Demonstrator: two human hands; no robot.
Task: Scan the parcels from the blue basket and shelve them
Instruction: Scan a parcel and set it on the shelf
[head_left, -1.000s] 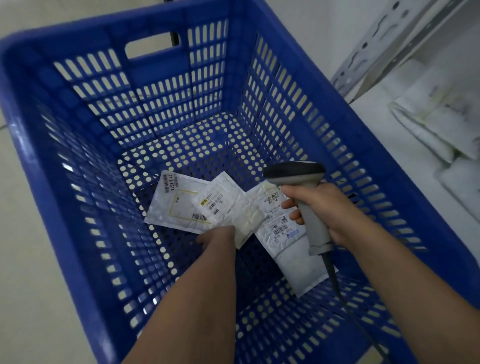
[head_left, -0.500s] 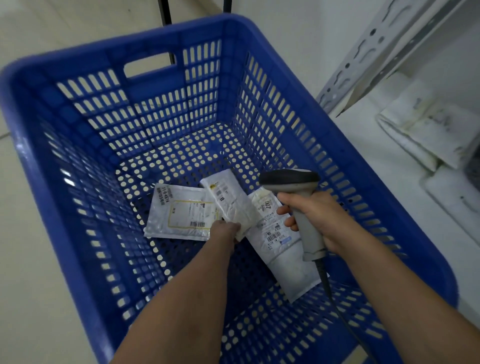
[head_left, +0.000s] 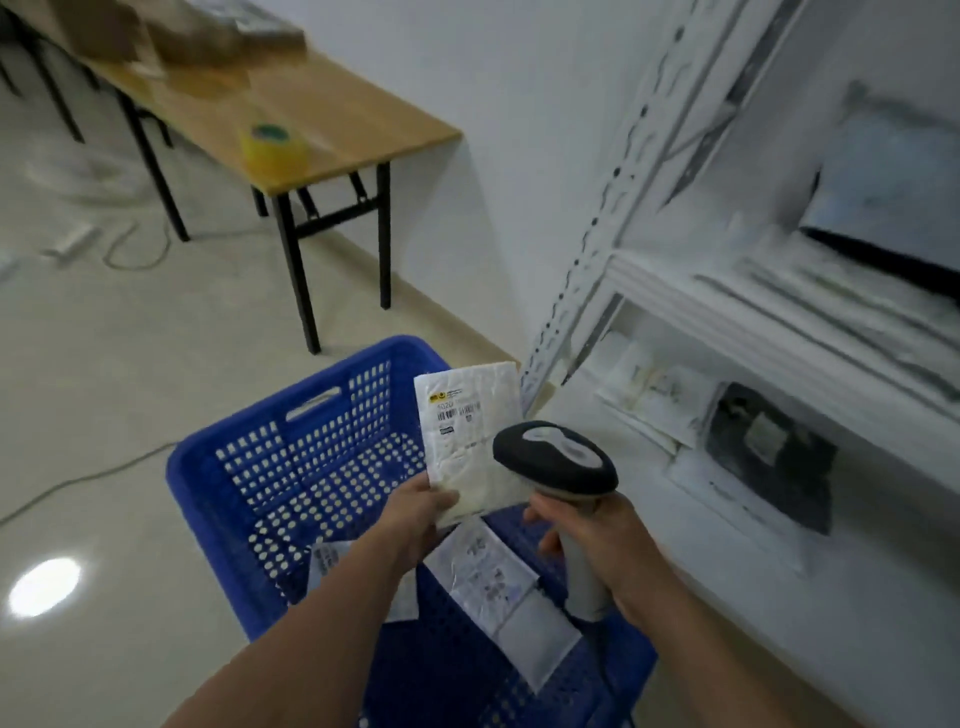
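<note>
A white parcel (head_left: 467, 415) is being held upright above the blue basket (head_left: 202, 457). It is being pinched at its lower edge by the left hand (head_left: 415, 514), so the barcode label is being presented uncovered. The scanner (head_left: 556, 460) is being gripped by its handle in the right hand (head_left: 608, 545), and its head is being held just beside the parcel, apparently to read that label. Two more parcels (head_left: 488, 577) are lying in the basket below. The white shelf (head_left: 753, 312) is standing just to the right, presumably so that reaches are being spared.
</note>
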